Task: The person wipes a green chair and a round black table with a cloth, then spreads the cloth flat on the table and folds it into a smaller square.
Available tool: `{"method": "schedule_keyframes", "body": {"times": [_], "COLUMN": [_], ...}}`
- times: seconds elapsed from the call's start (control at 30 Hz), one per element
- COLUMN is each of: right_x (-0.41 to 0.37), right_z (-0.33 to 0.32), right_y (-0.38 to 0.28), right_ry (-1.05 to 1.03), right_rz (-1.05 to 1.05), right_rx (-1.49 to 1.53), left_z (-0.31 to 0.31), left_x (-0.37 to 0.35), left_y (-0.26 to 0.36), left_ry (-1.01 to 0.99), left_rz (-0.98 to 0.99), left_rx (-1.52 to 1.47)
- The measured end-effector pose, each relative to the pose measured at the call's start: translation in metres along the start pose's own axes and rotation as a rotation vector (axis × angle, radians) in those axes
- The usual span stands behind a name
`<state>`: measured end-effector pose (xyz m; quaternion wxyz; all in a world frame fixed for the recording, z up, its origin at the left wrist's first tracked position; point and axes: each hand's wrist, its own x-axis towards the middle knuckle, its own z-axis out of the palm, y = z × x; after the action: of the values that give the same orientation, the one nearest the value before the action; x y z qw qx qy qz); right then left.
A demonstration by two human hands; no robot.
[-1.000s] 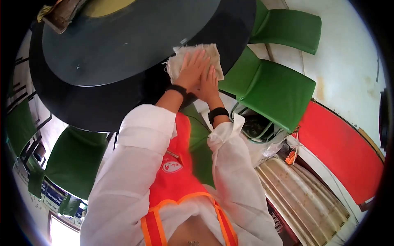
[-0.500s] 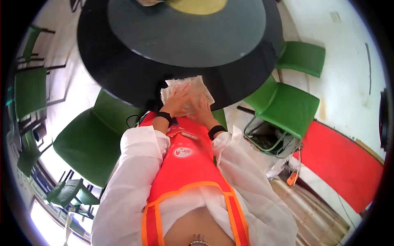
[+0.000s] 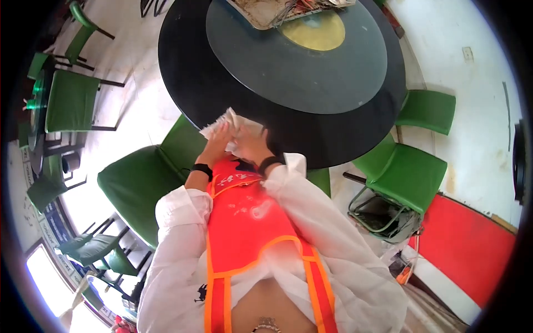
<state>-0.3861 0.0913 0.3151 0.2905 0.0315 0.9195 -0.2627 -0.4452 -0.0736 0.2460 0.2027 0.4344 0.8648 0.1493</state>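
Note:
A pale, frayed-edged cloth [image 3: 248, 123] is at the near rim of the round black table [image 3: 189, 66], with a fold standing up between my hands. My left hand [image 3: 218, 145] grips its left part, fingers pointing away from me. On the right part, my right hand [image 3: 252, 145] is closed over the cloth with its fingers angled left. Both hands are close together, just above a red apron [image 3: 250, 222] with orange edging. The palms and the cloth's underside are hidden.
A grey turntable [image 3: 300, 77] with a yellow centre [image 3: 319, 33] tops the table. A tray [image 3: 258, 16] holding thin, tangled items sits at its far side. Green chairs stand left [image 3: 136, 177] and right [image 3: 411, 172]. A red panel [image 3: 463, 244] leans along the right wall.
My hands and the cloth have shifted left along the table rim. The cloth, flatter before under spread fingers, is now folded up between them. The view has turned, showing more of the tray.

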Motion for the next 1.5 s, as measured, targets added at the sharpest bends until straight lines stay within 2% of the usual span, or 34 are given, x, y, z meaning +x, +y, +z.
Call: {"method": "schedule_keyframes", "body": {"times": [0.07,0.1,0.13,0.17,0.2,0.27,0.37,0.43,0.47,0.53,0.57,0.6,0.63,0.7,0.73,0.77,0.8,0.87,0.9,0.93,0.97,1.0,1.03,1.07,1.1,1.13,1.2,1.3,1.33,1.37,1.4,1.43,1.47,1.5], "right_x": [-0.012,-0.026,-0.041,-0.047,-0.052,-0.096,-0.109,-0.119,-0.127,-0.123,-0.12,-0.12,-0.121,-0.109,-0.097,-0.106,-0.098,-0.078,-0.062,-0.053,-0.046,-0.045,-0.059,-0.084,-0.102,-0.106,-0.108,-0.124,-0.11,-0.092,-0.079,-0.076,-0.069,-0.055], "right_z": [0.022,0.019,0.014,0.025,0.036,0.0,0.042,0.042,0.044,0.054,0.062,0.068,0.073,0.089,0.097,0.068,0.065,0.077,0.109,0.122,0.134,0.145,0.136,0.105,0.081,0.072,0.05,0.005,0.01,0.018,0.023,0.022,0.025,0.035], "right_y": [0.025,0.034,0.042,0.059,0.075,0.074,0.119,0.13,0.132,0.15,0.157,0.159,0.161,0.17,0.179,0.167,0.166,0.173,0.178,0.178,0.174,0.168,0.156,0.138,0.126,0.121,0.12,0.089,0.095,0.105,0.11,0.107,0.106,0.114], "right_ry": [0.123,0.135,0.158,0.178,0.2,0.102,0.28,0.309,0.305,0.349,0.368,0.377,0.45,0.603,0.686,0.516,0.523,0.323,0.622,0.616,0.811,0.998,0.988,0.733,0.484,0.487,0.329,0.472,0.478,0.603,0.721,0.805,0.807,0.706], "right_rz": [-0.018,0.022,0.069,0.185,0.304,0.457,0.6,0.694,0.763,0.766,0.755,0.763,0.722,0.705,0.731,0.759,0.768,0.785,0.713,0.721,0.609,0.491,0.496,0.393,0.285,0.28,-0.084,0.006,0.002,0.005,0.01,-0.015,-0.015,0.054], "right_rx": [-0.094,-0.021,0.055,0.088,0.126,0.259,0.384,0.362,0.319,0.348,0.361,0.374,0.3,0.242,0.264,0.246,0.247,0.278,0.221,0.222,0.115,0.007,0.013,0.052,0.085,0.079,1.179,1.309,1.301,1.103,0.905,0.906,0.904,0.992], "left_z": [0.012,0.014,0.05,-0.004,-0.005,-0.005,0.002,0.007,0.008,-0.003,-0.013,-0.032,-0.043,0.009,0.026,0.035,0.036,0.039,0.042,0.045,0.048,0.056,0.066,0.071,0.04,0.036,0.028,0.015,0.006,-0.004,-0.029,-0.042,-0.045,-0.049], "left_x": [0.006,0.015,0.037,0.04,0.048,0.068,0.096,0.098,0.095,0.101,0.101,0.097,0.098,0.119,0.118,0.11,0.108,0.105,0.106,0.106,0.104,0.105,0.111,0.116,0.11,0.108,0.118,0.129,0.129,0.127,0.119,0.113,0.111,0.109], "left_y": [0.0,0.01,0.005,0.053,0.072,0.104,0.148,0.172,0.181,0.202,0.211,0.22,0.227,0.174,0.152,0.13,0.118,0.108,0.112,0.115,0.115,0.113,0.107,0.102,0.127,0.131,0.136,0.135,0.14,0.142,0.152,0.155,0.15,0.139], "left_ry": [-0.059,-0.105,-0.11,-0.205,-0.184,-0.187,-0.159,-0.143,-0.161,-0.268,-0.269,-0.312,-0.35,-0.304,-0.111,0.068,0.068,-0.002,-0.007,-0.08,-0.157,-0.171,-0.247,-0.319,-0.45,-0.441,-0.67,-0.683,-0.7,-0.695,-0.679,-0.658,-0.658,-0.65], "left_rz": [0.179,0.266,0.321,0.333,0.419,0.555,0.694,0.569,0.596,0.45,0.466,0.402,0.338,0.224,0.226,0.224,0.236,0.168,0.172,-0.015,-0.208,-0.212,-0.148,-0.083,-0.131,-0.131,-0.125,-0.081,-0.064,-0.056,-0.106,-0.162,-0.16,-0.195], "left_rx": [-0.013,0.043,0.057,-0.072,-0.057,-0.019,0.062,0.081,0.09,0.168,0.181,0.171,0.161,0.107,0.093,0.074,0.074,-0.138,-0.144,-0.292,-0.435,-0.436,-0.471,-0.505,-0.584,-0.586,-0.547,-0.689,-0.76,-0.759,-1.006,-1.251,-1.251,-1.224]}}
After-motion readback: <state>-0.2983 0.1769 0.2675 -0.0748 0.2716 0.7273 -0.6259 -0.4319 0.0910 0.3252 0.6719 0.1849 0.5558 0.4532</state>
